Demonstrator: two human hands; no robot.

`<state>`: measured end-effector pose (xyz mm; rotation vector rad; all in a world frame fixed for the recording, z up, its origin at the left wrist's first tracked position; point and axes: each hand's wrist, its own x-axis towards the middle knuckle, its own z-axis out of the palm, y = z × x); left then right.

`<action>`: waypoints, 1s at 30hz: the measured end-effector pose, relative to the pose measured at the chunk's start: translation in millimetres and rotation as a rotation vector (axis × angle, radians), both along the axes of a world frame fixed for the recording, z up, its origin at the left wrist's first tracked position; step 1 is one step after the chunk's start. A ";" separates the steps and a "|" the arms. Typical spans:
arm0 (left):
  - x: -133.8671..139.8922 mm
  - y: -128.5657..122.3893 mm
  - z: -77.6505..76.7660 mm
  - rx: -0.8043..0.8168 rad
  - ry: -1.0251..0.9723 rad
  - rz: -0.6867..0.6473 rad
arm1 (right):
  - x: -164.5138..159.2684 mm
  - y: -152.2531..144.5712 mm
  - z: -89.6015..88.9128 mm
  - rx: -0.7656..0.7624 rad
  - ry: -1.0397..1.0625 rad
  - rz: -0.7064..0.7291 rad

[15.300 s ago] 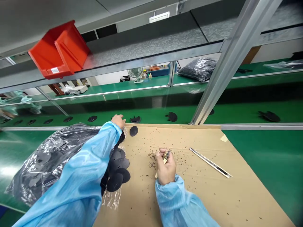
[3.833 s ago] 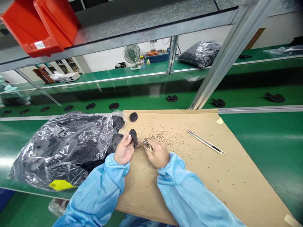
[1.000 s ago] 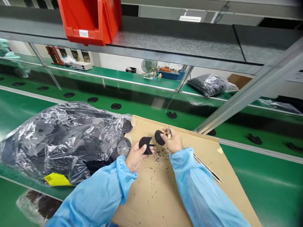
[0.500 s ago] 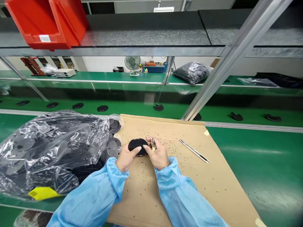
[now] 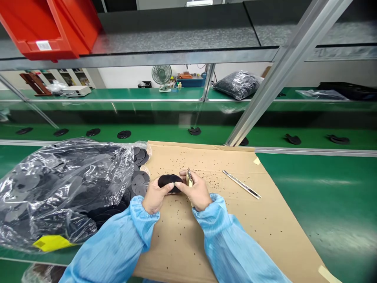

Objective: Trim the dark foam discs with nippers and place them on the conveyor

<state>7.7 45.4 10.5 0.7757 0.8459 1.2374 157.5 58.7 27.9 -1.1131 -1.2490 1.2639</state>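
A bundle of thin black discs (image 5: 165, 180) is fanned out just above the cardboard. My left hand (image 5: 155, 194) grips it from the left, thumb across the front. At its right edge, my right hand (image 5: 198, 191) presses a thumb onto the same discs. Tucked in that right hand is a small tool (image 5: 189, 179) with a yellowish body and a metal tip pointing up; its exact kind is unclear. The fingers behind the discs are mostly hidden. Beneath both hands lies a cardboard sheet (image 5: 235, 228) dotted with tiny dark bits.
A clear plastic bag (image 5: 67, 184) of black discs lies at left, loose discs (image 5: 140, 179) spilling beside it. A slim white-and-black tool (image 5: 241, 184) rests on the cardboard. Beyond, small disc piles (image 5: 124, 134) line a green surface. A metal post (image 5: 273, 94) slants at right; an orange-red bin (image 5: 53, 31) hangs upper left.
The view has shifted slightly. My hands keep hold of the discs, which now tilt a little flatter, and the small tool in my right hand has turned slightly.
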 end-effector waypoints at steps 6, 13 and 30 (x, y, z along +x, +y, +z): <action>0.1 -0.6 -1.7 0.022 0.020 -0.005 | -4.7 -1.0 -1.5 -0.077 0.085 -0.036; -1.4 -0.2 2.8 -0.046 -0.081 0.000 | -9.5 -1.7 -5.0 -0.045 0.029 -0.101; -10.8 0.2 3.6 -0.297 -0.287 -0.218 | -13.3 -24.3 4.1 0.520 -0.225 -0.103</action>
